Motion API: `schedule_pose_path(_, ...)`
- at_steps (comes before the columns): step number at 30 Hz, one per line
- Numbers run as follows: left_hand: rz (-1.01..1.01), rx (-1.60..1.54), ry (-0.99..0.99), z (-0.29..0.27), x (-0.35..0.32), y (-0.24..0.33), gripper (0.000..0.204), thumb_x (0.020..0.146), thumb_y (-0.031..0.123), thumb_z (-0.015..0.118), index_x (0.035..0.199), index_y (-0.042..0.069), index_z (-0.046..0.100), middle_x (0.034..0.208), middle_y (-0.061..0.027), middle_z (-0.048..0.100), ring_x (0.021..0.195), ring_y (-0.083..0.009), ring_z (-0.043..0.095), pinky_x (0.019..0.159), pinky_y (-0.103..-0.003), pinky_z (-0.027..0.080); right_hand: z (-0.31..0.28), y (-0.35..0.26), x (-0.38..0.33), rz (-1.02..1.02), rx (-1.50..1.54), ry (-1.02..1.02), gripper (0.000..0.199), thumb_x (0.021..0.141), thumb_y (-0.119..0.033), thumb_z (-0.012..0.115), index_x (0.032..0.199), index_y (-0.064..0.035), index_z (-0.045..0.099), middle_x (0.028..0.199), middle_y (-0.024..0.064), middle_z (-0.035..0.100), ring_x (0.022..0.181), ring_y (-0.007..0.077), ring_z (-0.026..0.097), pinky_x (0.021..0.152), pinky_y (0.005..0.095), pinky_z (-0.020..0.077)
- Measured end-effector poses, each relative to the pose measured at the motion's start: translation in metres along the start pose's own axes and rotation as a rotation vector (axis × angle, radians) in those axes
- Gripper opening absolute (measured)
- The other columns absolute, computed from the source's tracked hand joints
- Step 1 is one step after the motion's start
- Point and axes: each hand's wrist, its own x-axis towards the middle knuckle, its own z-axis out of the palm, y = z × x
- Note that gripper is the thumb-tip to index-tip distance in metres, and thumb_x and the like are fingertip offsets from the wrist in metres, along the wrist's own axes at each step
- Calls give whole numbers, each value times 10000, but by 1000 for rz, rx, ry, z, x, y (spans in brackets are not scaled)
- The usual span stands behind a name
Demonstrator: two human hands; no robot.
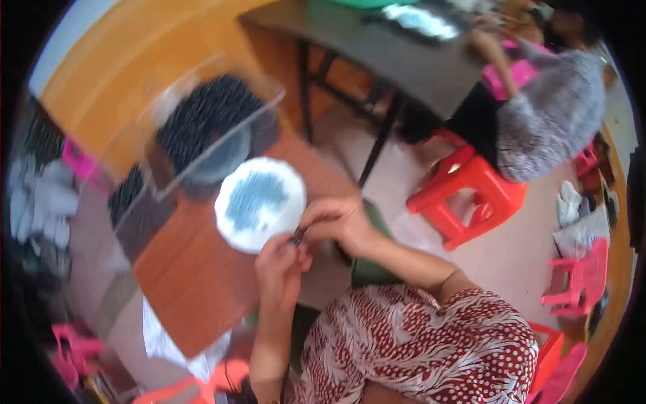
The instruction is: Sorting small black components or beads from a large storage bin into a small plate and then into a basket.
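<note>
From the head view I see both hands meeting at the near edge of a low brown desk (pixel 195 283). The left hand (pixel 279 262) comes up from below, fingers curled inward; the right hand (pixel 336 222) reaches across from the right, its fingertips bent down toward the left. Between them sits a small dark item (pixel 297 235) — thin, too blurred for me to tell what it is. Both grips look pressed together on it, the right pinching from above, the left closing from beneath; the hands touch at that spot.

Just beside the hands, to the upper left, a white round plate (pixel 232 225) with a scalloped rim rests on the desk, a grey-blue heap of small pieces (pixel 256 196) in its middle. The right fingers lie at the plate's lower right rim.

Farther up the desk — a clear plastic box (pixel 202 114) filled with dark small pieces, tilted in the view, and blurred. A red plastic stool (pixel 471 192) stands on the pale floor well to the right. Beyond it a second person in a grey fuzzy top (pixel 552 118) sits at a dark table (pixel 404 60). Pink stools (pixel 579 276) stand at the right edge. My lap shows a red-and-white patterned cloth (pixel 417 343).
</note>
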Motion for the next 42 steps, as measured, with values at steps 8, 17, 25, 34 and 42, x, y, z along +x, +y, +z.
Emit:
schedule_pose_path(8,32,-53,-12,-15,1,3,138,832,5,540,964,-27,565,803,-106,586,647,-144,527,562,-271,413,9,16,7,-34,12,-96,111,762,106,571,858,51,584,800,103,621,715,166,628,620,273,543)
schedule_pose_path(17,55,-66,-21,-25,5,0,160,809,5,577,956,-57,563,789,-116,618,639,-151,575,525,-256,461,20,15,6,-94,-123,-66,126,713,147,581,811,68,592,859,120,556,737,182,611,654,270,540)
schedule_pose_path(25,48,-86,-37,-19,10,1,157,804,9,584,945,-54,556,781,-115,621,634,-150,576,519,-251,464,15,11,10,-131,-205,-78,108,734,113,598,825,55,604,863,85,549,748,164,610,641,259,546)
schedule_pose_path(34,15,-37,-20,-16,11,3,153,796,3,589,934,-57,558,773,-116,629,632,-147,589,513,-233,465,11,12,12,-148,-231,-94,108,741,103,602,839,59,609,870,77,542,753,159,622,632,248,556)
schedule_pose_path(42,29,-9,-48,-15,11,3,142,786,-9,594,920,-50,571,766,-118,634,612,-138,585,509,-221,459,10,10,11,-130,-204,-100,99,745,105,595,834,62,605,857,87,545,741,174,626,636,272,564)
